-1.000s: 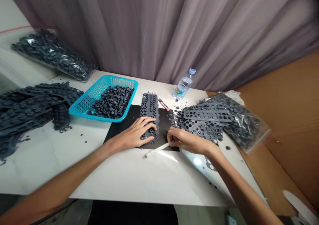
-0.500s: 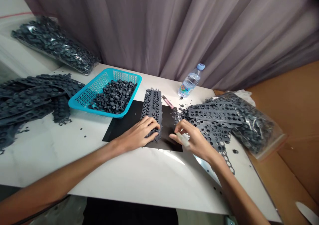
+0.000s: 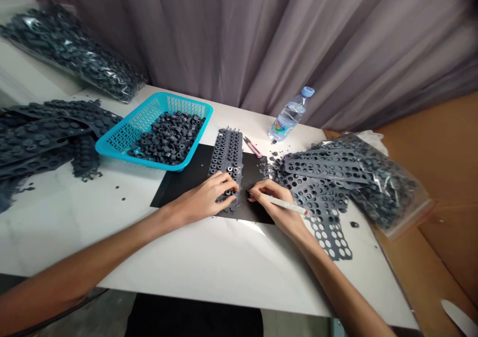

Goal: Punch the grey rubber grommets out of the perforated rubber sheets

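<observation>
A dark grey moulded rubber strip (image 3: 227, 150), with rows of round ring-shaped parts, lies on a black mat (image 3: 186, 177) in front of me. My left hand (image 3: 216, 192) presses on the strip's near end, thumb and fingers curled around that part and hiding some of it. Just right of the strip, my right hand (image 3: 274, 197) grips a slim white pen-shaped tool (image 3: 286, 204) with a red end. Its dark tip is close to my fingertips, apart from the strip. Pink-handled thread snips (image 3: 253, 148) lie beside the strip's far end.
A blue basket (image 3: 112, 150) holds many small grey rubber parts. Uncut strips (image 3: 41, 133) pile at the left; punched-out sheets (image 3: 324, 172) lie at the right. Bagged parts (image 3: 74, 53) stand back left, another bag (image 3: 392, 187) far right. A water bottle (image 3: 289, 115) stands behind.
My right hand has turned the white tool from a blurred, steep angle into a pen-like hold, its tip towards the strip. My left hand stays on the strip. The view has shifted slightly.
</observation>
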Action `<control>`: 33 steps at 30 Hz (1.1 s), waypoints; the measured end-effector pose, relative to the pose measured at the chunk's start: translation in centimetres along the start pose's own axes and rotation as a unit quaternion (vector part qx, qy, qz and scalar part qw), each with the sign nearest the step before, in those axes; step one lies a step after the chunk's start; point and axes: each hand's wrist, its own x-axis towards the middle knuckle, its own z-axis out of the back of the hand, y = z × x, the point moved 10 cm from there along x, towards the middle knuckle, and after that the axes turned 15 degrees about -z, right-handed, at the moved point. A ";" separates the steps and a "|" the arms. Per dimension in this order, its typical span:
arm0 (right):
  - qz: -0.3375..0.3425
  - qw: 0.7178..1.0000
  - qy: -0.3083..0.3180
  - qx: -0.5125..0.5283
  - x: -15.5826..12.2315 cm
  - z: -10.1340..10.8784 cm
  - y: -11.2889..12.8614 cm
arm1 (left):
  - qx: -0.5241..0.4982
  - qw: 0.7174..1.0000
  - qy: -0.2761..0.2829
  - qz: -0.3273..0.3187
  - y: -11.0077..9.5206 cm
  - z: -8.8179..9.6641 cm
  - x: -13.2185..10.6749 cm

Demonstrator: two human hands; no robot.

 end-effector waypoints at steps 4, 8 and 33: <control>-0.058 0.995 0.035 0.073 0.2 -1.1 -1.3 | -0.017 1.000 0.004 0.004 0.1 0.4 0.2; -0.087 0.989 0.036 0.117 -0.1 -1.8 -1.4 | -0.037 0.999 0.011 0.012 0.4 0.6 0.1; -0.047 0.988 0.065 0.135 -0.7 -3.8 -1.5 | -0.030 0.999 0.021 -0.004 0.4 -0.1 -0.2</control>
